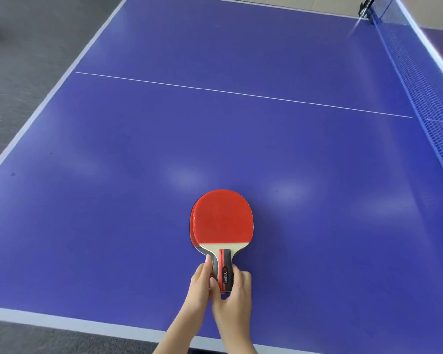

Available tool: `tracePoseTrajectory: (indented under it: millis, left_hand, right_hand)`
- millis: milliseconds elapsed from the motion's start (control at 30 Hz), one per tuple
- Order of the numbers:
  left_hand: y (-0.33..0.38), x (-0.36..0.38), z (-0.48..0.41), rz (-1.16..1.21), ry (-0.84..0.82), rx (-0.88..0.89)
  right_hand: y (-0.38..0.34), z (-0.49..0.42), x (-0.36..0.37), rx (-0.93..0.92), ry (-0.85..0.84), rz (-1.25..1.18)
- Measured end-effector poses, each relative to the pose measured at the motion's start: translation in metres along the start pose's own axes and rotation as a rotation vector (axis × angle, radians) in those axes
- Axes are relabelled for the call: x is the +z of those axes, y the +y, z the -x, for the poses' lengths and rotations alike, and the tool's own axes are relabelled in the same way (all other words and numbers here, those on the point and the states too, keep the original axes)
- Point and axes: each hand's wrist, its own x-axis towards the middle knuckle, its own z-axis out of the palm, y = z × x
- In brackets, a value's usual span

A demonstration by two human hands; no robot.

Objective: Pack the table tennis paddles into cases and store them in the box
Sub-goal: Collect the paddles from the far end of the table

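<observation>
Two table tennis paddles [222, 218] lie stacked on the blue table [113, 200], red rubber face up, handles pointing toward me. The lower paddle shows only as a dark and red edge along the left side. My left hand [201, 284] pinches the left side of the handles [224, 273]. My right hand [234, 295] wraps the handles from the right and below. No case and no box are in view.
The table's white-edged near rim [62, 325] runs just below my wrists. A blue net [420, 98] crosses the right side. A thin white centre line [241, 94] runs across the table. Grey carpet [23, 60] lies beyond the left edge.
</observation>
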Motion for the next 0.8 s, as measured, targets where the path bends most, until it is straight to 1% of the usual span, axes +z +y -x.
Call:
tracePoseTrajectory:
  millis: [200, 300, 367, 433, 467, 533, 567, 633, 700, 800]
  left_hand:
    - [0.006, 0.011, 0.002, -0.067, 0.019, 0.000]
    - [0.008, 0.013, 0.000, -0.146, 0.053, -0.010]
    - [0.007, 0.013, -0.003, -0.190, 0.077, -0.019]
    - [0.007, 0.012, -0.005, -0.214, 0.086, -0.030]
    - [0.007, 0.011, -0.005, -0.220, 0.084, -0.029]
    - [0.008, 0.011, -0.003, -0.240, 0.082, -0.013]
    - [0.009, 0.011, -0.001, -0.256, 0.082, 0.004]
    - [0.011, 0.010, 0.002, -0.299, 0.077, 0.047]
    - [0.014, 0.008, 0.004, -0.330, 0.060, 0.076]
    - [0.017, 0.003, 0.008, -0.362, 0.021, 0.088]
  right_hand:
    - [0.006, 0.004, -0.009, -0.111, -0.074, 0.070]
    - [0.012, 0.005, -0.019, -0.160, -0.175, 0.075]
    - [0.017, 0.003, -0.028, -0.173, -0.251, 0.053]
    - [0.019, -0.002, -0.036, -0.156, -0.250, 0.045]
    - [0.018, -0.007, -0.040, -0.113, -0.208, 0.043]
    - [0.015, -0.022, -0.045, 0.065, -0.114, -0.011]
    - [0.010, -0.032, -0.047, 0.160, -0.094, -0.065]
    - [0.000, -0.054, -0.050, 0.319, -0.118, -0.188]
    - [-0.006, -0.076, -0.049, 0.432, -0.172, -0.294]
    - [-0.012, -0.100, -0.043, 0.500, -0.234, -0.386]
